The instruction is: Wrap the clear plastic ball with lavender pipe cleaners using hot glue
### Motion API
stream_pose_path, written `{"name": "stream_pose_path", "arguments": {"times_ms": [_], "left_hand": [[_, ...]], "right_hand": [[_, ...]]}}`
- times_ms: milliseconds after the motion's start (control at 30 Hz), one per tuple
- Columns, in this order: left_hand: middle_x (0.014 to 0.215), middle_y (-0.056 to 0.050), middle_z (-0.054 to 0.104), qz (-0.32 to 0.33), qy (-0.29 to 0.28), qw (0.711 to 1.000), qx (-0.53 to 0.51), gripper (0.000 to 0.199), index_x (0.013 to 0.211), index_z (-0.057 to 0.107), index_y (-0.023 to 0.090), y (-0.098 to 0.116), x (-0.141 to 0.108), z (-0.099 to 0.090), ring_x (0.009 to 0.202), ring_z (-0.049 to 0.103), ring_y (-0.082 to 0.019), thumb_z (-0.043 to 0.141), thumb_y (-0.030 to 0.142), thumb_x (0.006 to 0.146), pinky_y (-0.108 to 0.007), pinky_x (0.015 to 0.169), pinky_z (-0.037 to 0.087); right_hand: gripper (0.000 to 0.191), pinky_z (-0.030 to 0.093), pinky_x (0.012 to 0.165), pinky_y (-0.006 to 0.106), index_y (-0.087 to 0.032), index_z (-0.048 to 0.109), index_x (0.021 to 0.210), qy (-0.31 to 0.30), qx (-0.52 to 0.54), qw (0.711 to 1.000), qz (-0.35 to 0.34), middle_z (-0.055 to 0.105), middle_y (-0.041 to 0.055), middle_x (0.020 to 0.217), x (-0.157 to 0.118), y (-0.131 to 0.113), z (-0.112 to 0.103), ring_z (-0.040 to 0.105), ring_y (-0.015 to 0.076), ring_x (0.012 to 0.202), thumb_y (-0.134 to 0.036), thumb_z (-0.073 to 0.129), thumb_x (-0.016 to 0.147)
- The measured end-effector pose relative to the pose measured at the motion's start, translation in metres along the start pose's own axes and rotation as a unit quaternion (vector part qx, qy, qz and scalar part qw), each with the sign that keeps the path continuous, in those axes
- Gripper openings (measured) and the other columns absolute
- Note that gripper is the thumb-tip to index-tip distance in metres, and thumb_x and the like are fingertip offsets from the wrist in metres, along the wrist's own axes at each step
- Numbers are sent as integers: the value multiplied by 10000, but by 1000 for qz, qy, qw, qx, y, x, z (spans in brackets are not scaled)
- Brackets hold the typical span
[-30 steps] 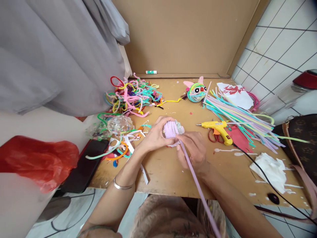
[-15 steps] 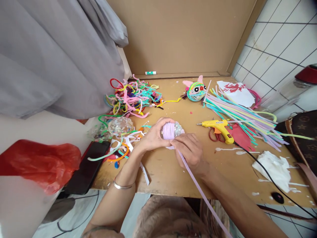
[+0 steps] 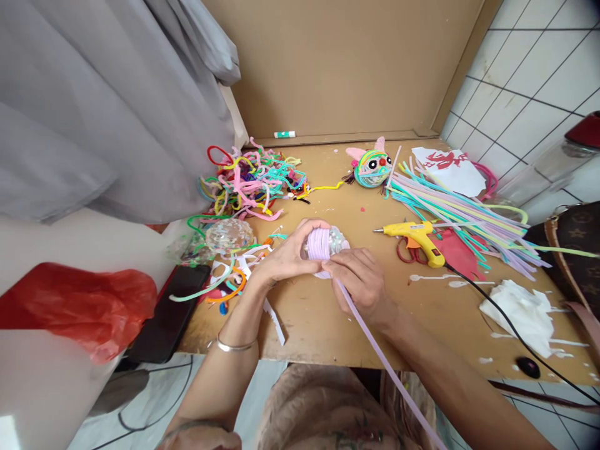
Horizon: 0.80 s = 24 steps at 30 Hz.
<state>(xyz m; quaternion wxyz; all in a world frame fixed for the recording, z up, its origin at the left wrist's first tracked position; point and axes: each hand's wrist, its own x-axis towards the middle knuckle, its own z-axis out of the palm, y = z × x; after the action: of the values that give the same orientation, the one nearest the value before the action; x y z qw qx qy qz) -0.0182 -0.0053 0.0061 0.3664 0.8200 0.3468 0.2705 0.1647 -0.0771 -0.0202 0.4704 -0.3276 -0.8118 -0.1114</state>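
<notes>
A clear rounded object [image 3: 338, 241], partly wrapped in rows of lilac pipe cleaner, is held above the table's middle. My left hand [image 3: 291, 254] curls around its left side, thumb below and fingers above. At its lower right, my right hand [image 3: 359, 278] pinches the lilac strand [image 3: 377, 350], whose long free end trails down toward the bottom right of the view. The underside of the object is hidden by my hands.
Tangled pipe cleaners [image 3: 248, 178] lie back left, beside a clear ball [image 3: 229, 235]. A decorated ball with pink ears [image 3: 372, 169] sits behind. On the right are a yellow glue gun [image 3: 412, 237], straight pipe cleaners [image 3: 462, 206] and crumpled tissue [image 3: 518, 312]. A phone [image 3: 171, 312] lies left.
The camera view has shifted slightly. My hands keep nearly the same grip on the wrapped object and the lilac strand.
</notes>
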Motion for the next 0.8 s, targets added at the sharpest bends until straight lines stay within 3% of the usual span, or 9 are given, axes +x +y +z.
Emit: {"name": "stream_pose_path", "arguments": {"times_ms": [133, 333, 467, 667, 800], "left_hand": [[1333, -82, 496, -3, -13, 1000, -12, 609, 1271, 480, 218, 2, -2, -3, 1287, 465, -284, 613, 289, 680, -426, 1129, 371], [1298, -70, 553, -46, 6, 997, -56, 442, 1261, 517, 250, 7, -6, -1, 1216, 533, -261, 527, 378, 839, -414, 1055, 444], [1297, -79, 540, -35, 13, 997, -71, 484, 1255, 509, 246, 2, -4, 2, 1225, 518, -252, 625, 400, 811, -387, 1046, 443], [1289, -80, 523, -13, 14, 997, -78, 470, 1246, 524, 232, -4, -3, 4, 1216, 504, -259, 627, 358, 804, -399, 1057, 407], [1278, -80, 519, -5, 11, 996, -87, 486, 1232, 540, 221, -4, -2, 4, 1219, 496, -268, 637, 324, 767, -402, 1062, 397]], "right_hand": [[217, 459, 700, 334, -160, 656, 985, 2, 2, 1000, -3, 717, 77, 876, 2, -1, 0, 620, 182, 811, -68, 499, 866], [199, 452, 691, 341, -131, 655, 973, -6, -2, 1000, -11, 719, 94, 896, 0, 0, 1, 597, 193, 812, -52, 523, 845], [208, 454, 711, 343, -135, 665, 998, -8, -12, 1000, -19, 715, 96, 907, -2, 1, 1, 603, 195, 846, -72, 521, 863], [269, 476, 745, 356, -154, 679, 1023, -5, -33, 999, -37, 711, 94, 907, 0, 1, 1, 622, 202, 896, -59, 465, 889], [278, 525, 789, 372, -152, 659, 1060, 31, -4, 999, -6, 697, 107, 918, 1, 1, 0, 615, 206, 904, -46, 462, 895]]}}
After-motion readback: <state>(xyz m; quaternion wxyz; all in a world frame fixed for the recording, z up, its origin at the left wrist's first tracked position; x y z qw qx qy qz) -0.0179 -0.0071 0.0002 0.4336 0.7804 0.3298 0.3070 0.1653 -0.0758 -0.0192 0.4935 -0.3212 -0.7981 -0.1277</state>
